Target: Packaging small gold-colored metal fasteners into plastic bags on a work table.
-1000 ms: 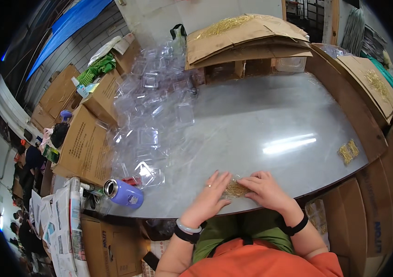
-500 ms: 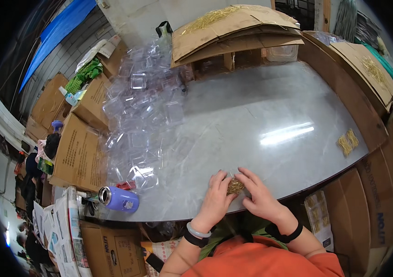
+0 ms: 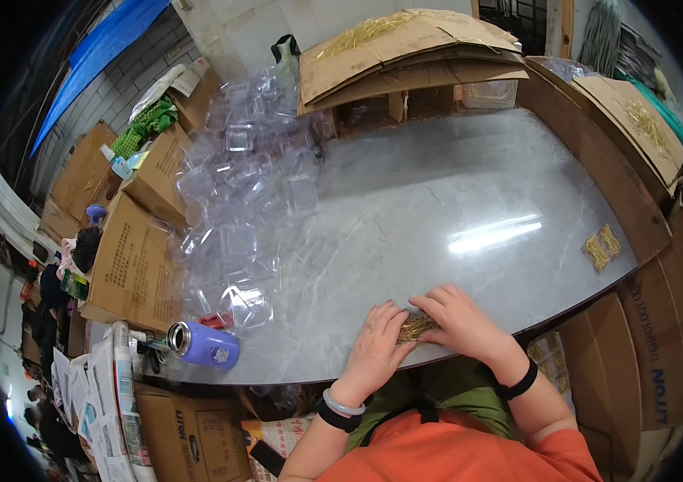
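Note:
At the near edge of the grey table (image 3: 454, 177), a small bundle of gold straw-like strands (image 3: 415, 328) lies between my hands. My left hand (image 3: 375, 341) closes on its left end, fingers together and thumb against the near side. From the other side my right hand (image 3: 467, 323) grips the right end, thumb low and fingers curved over the top. Parts of the bundle are hidden under the fingers. Off to the right lie two similar gold bundles (image 3: 601, 247), side by side and pinched at the middle.
Clear plastic boxes (image 3: 238, 241) are heaped along the table's left side. A purple bottle (image 3: 211, 345) lies tipped near the front left corner. Cardboard boxes (image 3: 136, 261) line the left; stacked cardboard sheets (image 3: 405, 52) cover the back. A brown board (image 3: 598, 165) borders the right.
My hands have spread slightly apart, and the bundle between them shows wider and flatter. The right hand has turned a little over it. The camera view has shifted slightly.

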A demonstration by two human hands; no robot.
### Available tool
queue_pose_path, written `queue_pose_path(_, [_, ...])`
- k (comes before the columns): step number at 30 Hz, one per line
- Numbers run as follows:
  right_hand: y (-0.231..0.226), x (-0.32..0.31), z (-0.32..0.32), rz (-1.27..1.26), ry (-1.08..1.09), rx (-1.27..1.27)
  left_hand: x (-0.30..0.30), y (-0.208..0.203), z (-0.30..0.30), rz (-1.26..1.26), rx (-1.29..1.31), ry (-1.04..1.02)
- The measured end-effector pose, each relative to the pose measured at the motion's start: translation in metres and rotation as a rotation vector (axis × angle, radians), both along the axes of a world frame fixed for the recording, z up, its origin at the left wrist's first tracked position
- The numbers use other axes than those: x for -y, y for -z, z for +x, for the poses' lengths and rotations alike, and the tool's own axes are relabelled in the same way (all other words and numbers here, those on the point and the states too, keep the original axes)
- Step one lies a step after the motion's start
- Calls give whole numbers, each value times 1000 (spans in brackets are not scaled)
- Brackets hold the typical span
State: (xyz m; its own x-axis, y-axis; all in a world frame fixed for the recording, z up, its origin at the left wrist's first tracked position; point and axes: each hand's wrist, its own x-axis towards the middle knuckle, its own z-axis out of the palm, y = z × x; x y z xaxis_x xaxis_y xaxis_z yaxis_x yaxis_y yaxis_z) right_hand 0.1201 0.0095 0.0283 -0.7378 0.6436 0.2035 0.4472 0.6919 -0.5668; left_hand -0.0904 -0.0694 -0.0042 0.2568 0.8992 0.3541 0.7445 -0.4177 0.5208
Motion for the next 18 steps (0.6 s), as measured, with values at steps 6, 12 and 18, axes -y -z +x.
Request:
queue_pose_path(6, [30,47,-20,10,222,-316,1,0,13,-3,-41,-49])
queue_pose_path(12, [23,43,-20,-194,168,-377,3,9,10,-18,-11,-67])
queue_pose_path(18, [23,24,-6,-62,20,-233,-1,12,4,4,-1,19])
